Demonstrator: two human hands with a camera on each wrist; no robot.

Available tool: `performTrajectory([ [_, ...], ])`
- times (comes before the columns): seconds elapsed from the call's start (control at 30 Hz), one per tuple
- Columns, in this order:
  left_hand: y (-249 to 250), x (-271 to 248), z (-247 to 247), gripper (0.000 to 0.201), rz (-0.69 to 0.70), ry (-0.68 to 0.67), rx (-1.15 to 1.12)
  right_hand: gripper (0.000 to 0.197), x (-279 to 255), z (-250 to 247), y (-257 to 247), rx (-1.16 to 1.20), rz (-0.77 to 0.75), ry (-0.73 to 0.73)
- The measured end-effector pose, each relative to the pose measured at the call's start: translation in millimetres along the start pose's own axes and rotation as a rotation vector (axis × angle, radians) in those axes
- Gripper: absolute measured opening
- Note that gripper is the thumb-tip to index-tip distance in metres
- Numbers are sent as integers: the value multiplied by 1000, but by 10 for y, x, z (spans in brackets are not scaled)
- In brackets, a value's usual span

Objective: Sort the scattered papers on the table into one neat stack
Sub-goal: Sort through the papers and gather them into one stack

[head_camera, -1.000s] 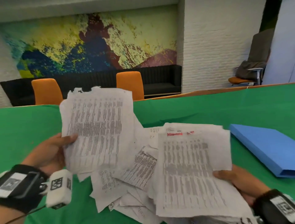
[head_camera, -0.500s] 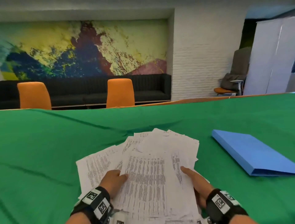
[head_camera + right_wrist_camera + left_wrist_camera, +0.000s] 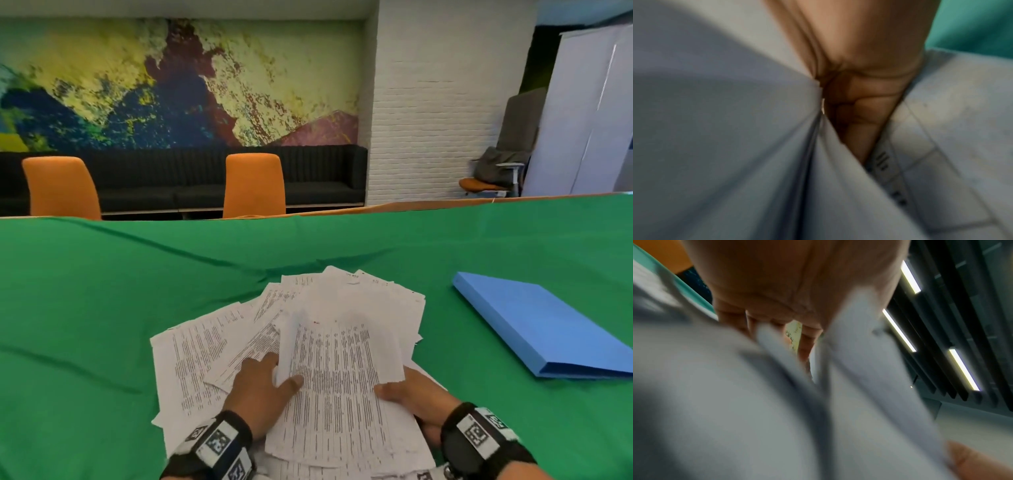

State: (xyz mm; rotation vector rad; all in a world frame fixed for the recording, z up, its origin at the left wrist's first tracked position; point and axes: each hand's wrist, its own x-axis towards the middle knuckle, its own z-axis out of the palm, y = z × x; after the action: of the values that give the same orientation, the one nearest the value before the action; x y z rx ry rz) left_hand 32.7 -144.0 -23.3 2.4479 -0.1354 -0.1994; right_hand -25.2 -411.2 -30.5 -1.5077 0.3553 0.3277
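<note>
Printed white papers lie fanned in a loose pile on the green tablecloth right in front of me. My left hand pinches the curled left edge of the top sheet, thumb on top and fingers beneath. My right hand grips the sheet's right edge, its thumb on the print and its fingers hidden under the paper. The left wrist view is blurred; paper runs under the palm of the left hand. In the right wrist view the right hand curls between layers of paper.
A closed blue folder lies on the cloth to the right of the pile. Two orange chairs stand behind the table's far edge, with a black sofa against the wall.
Both hands came down from holding two raised bundles apart and brought them together on the pile. Since half a second ago the top sheet's left edge has curled up in my left hand.
</note>
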Motion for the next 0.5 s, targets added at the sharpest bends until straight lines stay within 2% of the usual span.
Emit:
performTrajectory([
  [0.1, 16, -25, -229, 92, -22, -21, -253, 32, -128, -91, -193, 101, -36, -65],
  [0.13, 68, -48, -332, 97, -15, -44, -375, 33, -180, -115, -306, 95, -69, -80],
  [0.17, 132, -70, -422, 91, 23, -54, -517, 33, -237, -110, -424, 71, -110, -95],
  [0.2, 229, -97, -503, 72, 78, -38, -653, 32, -296, -82, -551, 24, -154, -91],
  [0.27, 431, -120, -594, 31, 215, 128, -735, 25, -384, 24, -753, -110, -308, 16],
  [0.3, 537, -141, -620, 21, 291, 255, -687, 24, -424, 103, -830, -178, -420, 99],
  [0.4, 801, -205, -631, 19, 494, 559, -583, 19, -540, 366, -945, -265, -739, 281],
  [0.43, 845, -213, -629, 22, 534, 604, -612, 18, -553, 419, -930, -272, -810, 303],
  [0.5, 832, -202, -602, 34, 561, 600, -711, 17, -521, 438, -821, -252, -870, 296],
])
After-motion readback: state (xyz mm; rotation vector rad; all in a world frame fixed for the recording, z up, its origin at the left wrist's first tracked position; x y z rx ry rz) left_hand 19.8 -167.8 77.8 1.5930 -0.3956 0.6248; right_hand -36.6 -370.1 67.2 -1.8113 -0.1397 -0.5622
